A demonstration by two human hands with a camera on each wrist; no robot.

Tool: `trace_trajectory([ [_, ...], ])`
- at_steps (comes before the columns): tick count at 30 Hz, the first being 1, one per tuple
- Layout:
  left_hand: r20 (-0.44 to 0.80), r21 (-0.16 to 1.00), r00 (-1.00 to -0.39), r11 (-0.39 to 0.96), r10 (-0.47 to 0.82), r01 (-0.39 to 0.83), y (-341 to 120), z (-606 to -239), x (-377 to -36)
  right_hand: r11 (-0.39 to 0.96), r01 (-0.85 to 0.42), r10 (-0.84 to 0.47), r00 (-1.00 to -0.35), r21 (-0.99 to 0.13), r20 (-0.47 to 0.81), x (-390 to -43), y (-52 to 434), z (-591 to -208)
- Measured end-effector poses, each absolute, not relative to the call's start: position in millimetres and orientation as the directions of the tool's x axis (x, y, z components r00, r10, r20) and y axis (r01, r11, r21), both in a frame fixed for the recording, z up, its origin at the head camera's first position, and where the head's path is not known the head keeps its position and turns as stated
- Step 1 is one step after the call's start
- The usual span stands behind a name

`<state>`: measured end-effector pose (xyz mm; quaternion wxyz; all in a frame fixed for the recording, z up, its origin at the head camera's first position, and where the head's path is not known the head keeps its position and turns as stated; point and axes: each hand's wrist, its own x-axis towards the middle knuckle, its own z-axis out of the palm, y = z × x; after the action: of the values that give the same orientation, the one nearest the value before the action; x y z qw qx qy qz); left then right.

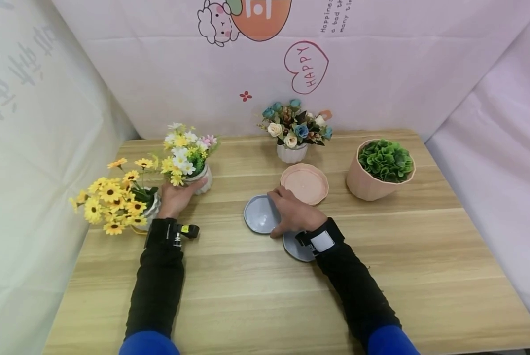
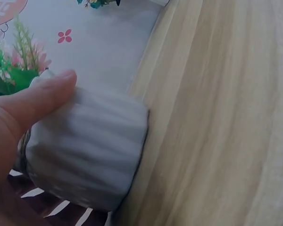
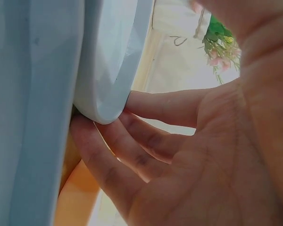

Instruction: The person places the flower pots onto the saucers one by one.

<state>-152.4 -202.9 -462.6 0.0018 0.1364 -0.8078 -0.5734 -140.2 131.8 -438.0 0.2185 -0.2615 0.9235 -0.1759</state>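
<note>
At the centre of the head view our right hand lay over a pale blue saucer, its fingers curled round the near rim; the right wrist view showed fingertips tucked under the edge, so we judged the saucer to be gripped and perhaps just tilting off the tabletop. A second blue saucer lay touching or just under our wrist, slightly nearer the bottom of the frame, and a pink saucer sat just beyond, toward the upper right of the hand, with nothing standing on it.

At centre left our left hand held a white ribbed pot of mixed daisies, thumb pressed along its side and the other fingers wrapped behind it out of view. The pot stood on the bare wood.

As we judged it, little was done: none of the four pots stood on a saucer. The sunflower pot at far left, the white pot of roses at the back and the pink pot with the green plant at right all rested directly on the tabletop. Three saucers were in view; whether a fourth lay hidden we could not tell.
</note>
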Motion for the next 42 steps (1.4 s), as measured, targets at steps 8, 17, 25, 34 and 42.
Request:
trace_trajectory([
  [8,-0.186,0.921,-0.972,0.319,-0.141,-0.223,-205,-458,-151,0.802,-0.399,-0.557,-0.769,-0.444,-0.315,-140,131,-437],
  [17,-0.187,0.938,-0.982,0.293,-0.032,-0.188,-202,-447,-147,0.802,-0.399,-0.557,-0.768,-0.445,-0.316,-140,131,-437],
  [25,-0.256,0.899,-0.967,0.367,-0.003,-0.240,-205,-452,-147,0.802,-0.397,-0.558,-0.764,-0.447,-0.323,-140,131,-437],
  [34,-0.271,0.881,-0.961,0.416,0.053,-0.225,-204,-452,-145,0.800,-0.397,-0.561,-0.761,-0.449,-0.327,-139,131,-437],
  [42,-0.263,0.853,-0.961,0.486,0.085,-0.191,-198,-450,-143,0.794,-0.397,-0.567,-0.756,-0.460,-0.326,-138,131,-435],
])
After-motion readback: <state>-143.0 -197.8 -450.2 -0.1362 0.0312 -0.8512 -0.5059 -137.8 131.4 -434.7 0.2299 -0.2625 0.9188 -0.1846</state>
